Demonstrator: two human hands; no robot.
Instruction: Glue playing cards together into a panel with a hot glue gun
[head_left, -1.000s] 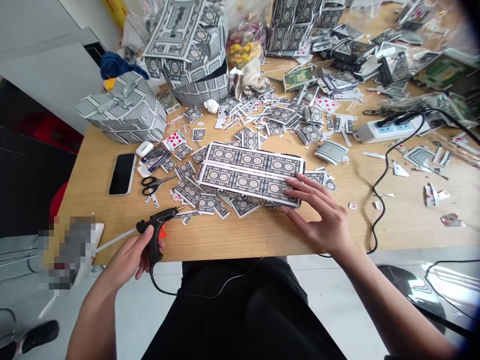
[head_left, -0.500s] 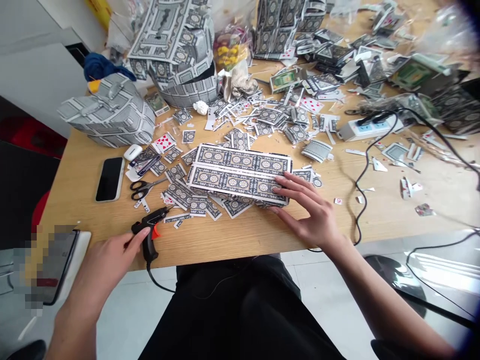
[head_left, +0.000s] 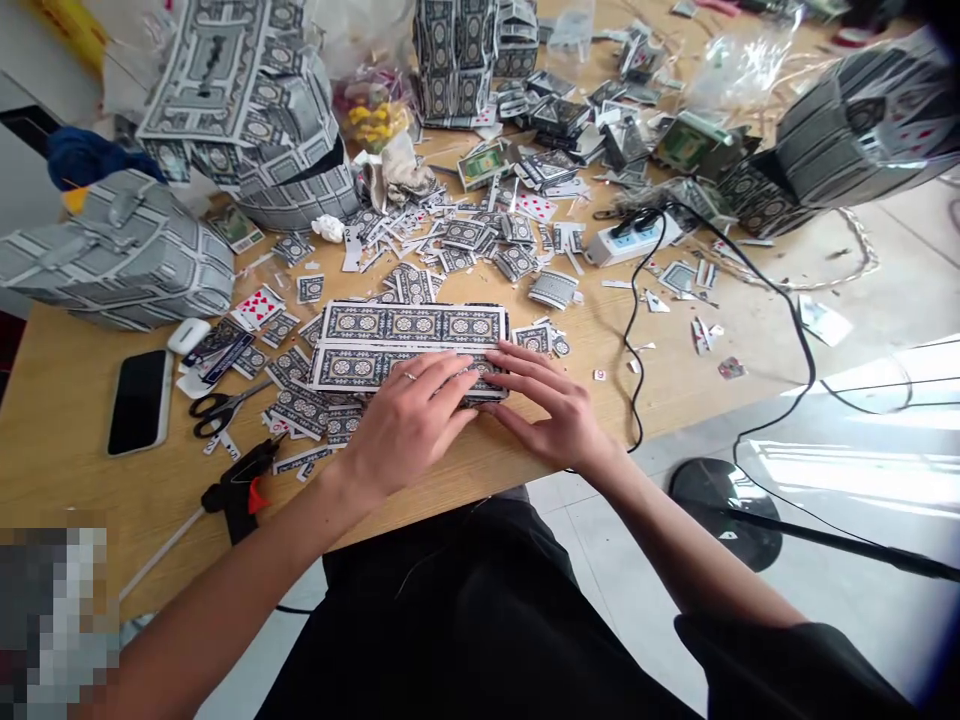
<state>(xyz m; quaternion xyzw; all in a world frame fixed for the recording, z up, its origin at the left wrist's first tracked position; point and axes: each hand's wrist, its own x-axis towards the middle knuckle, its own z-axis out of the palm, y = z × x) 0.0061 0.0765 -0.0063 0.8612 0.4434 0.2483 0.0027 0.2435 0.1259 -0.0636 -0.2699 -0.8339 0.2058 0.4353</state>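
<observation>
A flat rectangular panel of patterned playing cards lies on loose cards at the front of the table. My left hand, with a ring on one finger, rests its fingers over the panel's right half, thumb by the near edge. My right hand grips the panel's right end, fingers on top and thumb at the near edge. Both hands are close together; what lies under the fingertips is hidden. A black hot glue gun with an orange trigger and a white glue stick lies beside my left forearm.
Scissors, a phone and a white earbud case lie on the left. Woven card bags stand behind them. Card scraps cover the middle. A power strip with black cables sits on the right.
My left hand has let go of the glue gun and moved right onto the panel. My right hand stays at the panel's right end. The view has shifted right.
</observation>
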